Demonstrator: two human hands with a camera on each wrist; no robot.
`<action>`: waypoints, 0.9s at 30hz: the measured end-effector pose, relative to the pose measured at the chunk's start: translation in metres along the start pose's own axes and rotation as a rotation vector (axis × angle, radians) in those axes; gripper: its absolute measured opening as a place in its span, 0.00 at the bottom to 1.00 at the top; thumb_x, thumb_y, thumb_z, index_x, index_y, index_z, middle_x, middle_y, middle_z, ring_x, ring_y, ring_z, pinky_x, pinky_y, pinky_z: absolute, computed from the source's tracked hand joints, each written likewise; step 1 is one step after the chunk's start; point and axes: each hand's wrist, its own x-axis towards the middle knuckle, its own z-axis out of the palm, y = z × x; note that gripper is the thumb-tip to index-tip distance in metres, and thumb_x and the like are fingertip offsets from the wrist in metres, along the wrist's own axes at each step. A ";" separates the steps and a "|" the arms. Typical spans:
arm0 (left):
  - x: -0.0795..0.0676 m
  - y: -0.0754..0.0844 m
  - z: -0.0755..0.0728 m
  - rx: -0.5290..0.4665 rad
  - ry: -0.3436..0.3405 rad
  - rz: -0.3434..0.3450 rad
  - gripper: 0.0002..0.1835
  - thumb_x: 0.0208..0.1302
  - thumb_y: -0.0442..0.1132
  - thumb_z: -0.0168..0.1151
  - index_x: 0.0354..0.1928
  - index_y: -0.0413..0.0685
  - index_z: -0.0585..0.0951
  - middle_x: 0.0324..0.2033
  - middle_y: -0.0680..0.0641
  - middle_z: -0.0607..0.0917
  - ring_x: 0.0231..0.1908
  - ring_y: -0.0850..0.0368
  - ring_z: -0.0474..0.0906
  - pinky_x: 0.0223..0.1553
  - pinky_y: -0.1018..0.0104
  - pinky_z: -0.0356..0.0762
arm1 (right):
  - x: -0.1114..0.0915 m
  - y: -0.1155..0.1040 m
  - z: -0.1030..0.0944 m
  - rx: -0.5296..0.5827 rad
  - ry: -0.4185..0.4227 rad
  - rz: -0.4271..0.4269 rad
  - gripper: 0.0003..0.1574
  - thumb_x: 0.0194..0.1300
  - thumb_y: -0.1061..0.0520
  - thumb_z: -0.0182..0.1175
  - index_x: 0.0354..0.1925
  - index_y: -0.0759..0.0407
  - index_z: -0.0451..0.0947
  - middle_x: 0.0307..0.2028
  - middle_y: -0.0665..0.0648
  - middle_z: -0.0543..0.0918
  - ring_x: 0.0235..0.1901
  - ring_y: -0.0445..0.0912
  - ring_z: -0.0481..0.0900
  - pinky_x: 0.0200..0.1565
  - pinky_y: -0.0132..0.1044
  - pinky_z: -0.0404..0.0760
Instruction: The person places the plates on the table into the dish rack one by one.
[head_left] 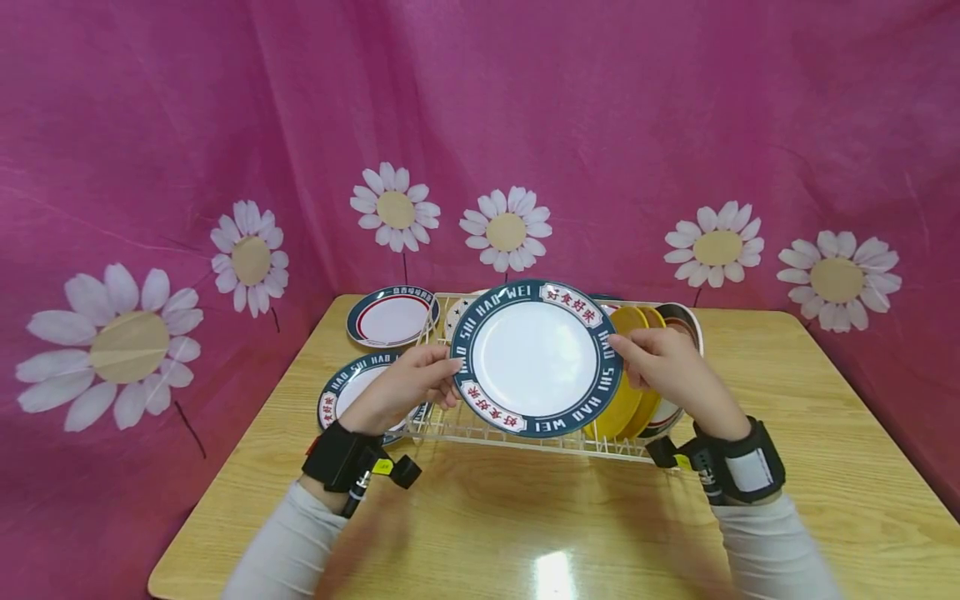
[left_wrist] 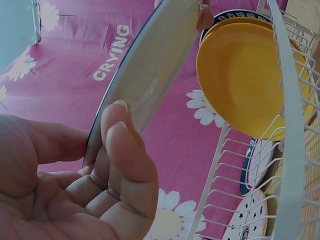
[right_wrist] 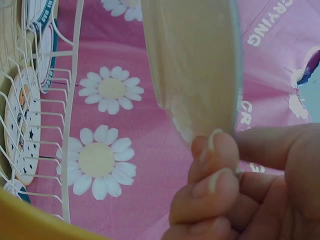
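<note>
1. Front plate (head_left: 358,383): lies on the counter (head_left: 795,392), behind the left wrist and lower left of the left fingers, outside the rack.
2. Back plate (head_left: 393,320): also on the counter outside the rack, beyond the left fingers.
3. Left hand (head_left: 408,385): fingers clamped on the rim of the held plate, thumb on the near face, fingertips behind.
4. Star plate (head_left: 456,312): beyond the left fingers, at the left end of the rack (left_wrist: 292,125); whether it sits in a slot cannot be told.
5. Held plate (head_left: 536,358): between both sets of fingers, tilted, its white face to the wearer, raised clear of the rack wires. Not yet set down.
6. Yellow plates (head_left: 618,404): upright in the rack, just behind the right fingers. Appear settled.
7. Right hand (head_left: 669,367): fingers clamped on the opposite rim.
8. Dish (head_left: 678,317): in the rack, behind the right hand, partly hidden.
9. Progress, as judged: racking partly complete; the held plate needs placing, and the front and back plates stand outside. Whether they are to be racked is unconfirmed.
</note>
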 end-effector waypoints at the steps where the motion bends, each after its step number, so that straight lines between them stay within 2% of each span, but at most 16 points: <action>1: 0.000 -0.001 0.000 -0.003 -0.005 0.001 0.11 0.75 0.39 0.48 0.41 0.38 0.75 0.26 0.51 0.83 0.26 0.58 0.79 0.32 0.69 0.79 | 0.001 0.000 0.001 0.005 0.006 -0.003 0.28 0.73 0.42 0.51 0.26 0.63 0.75 0.16 0.53 0.72 0.19 0.47 0.70 0.22 0.34 0.70; 10: 0.002 -0.006 -0.001 -0.027 -0.016 0.001 0.11 0.76 0.40 0.48 0.42 0.38 0.75 0.27 0.51 0.83 0.26 0.59 0.79 0.33 0.70 0.78 | 0.003 -0.004 0.006 0.034 0.033 0.007 0.27 0.73 0.44 0.52 0.26 0.63 0.74 0.17 0.54 0.74 0.20 0.47 0.72 0.23 0.34 0.72; 15: 0.003 -0.011 -0.004 -0.022 -0.030 -0.011 0.12 0.75 0.41 0.48 0.44 0.37 0.76 0.28 0.51 0.84 0.28 0.58 0.79 0.35 0.68 0.78 | 0.003 -0.010 0.005 0.026 0.059 0.003 0.27 0.73 0.44 0.52 0.25 0.62 0.72 0.16 0.52 0.71 0.19 0.47 0.69 0.21 0.34 0.67; 21: 0.007 -0.019 -0.004 0.021 -0.030 -0.056 0.15 0.75 0.43 0.51 0.47 0.38 0.78 0.29 0.51 0.84 0.31 0.57 0.79 0.36 0.67 0.78 | 0.002 -0.016 0.005 0.008 0.115 -0.024 0.26 0.73 0.47 0.53 0.22 0.62 0.71 0.15 0.52 0.70 0.17 0.46 0.67 0.19 0.33 0.64; 27: 0.008 -0.021 -0.003 0.030 -0.031 -0.070 0.15 0.74 0.44 0.50 0.46 0.39 0.78 0.31 0.48 0.84 0.33 0.57 0.80 0.37 0.66 0.79 | 0.004 -0.023 -0.001 -0.031 0.172 -0.077 0.24 0.72 0.49 0.54 0.22 0.61 0.72 0.14 0.52 0.69 0.16 0.46 0.66 0.18 0.33 0.62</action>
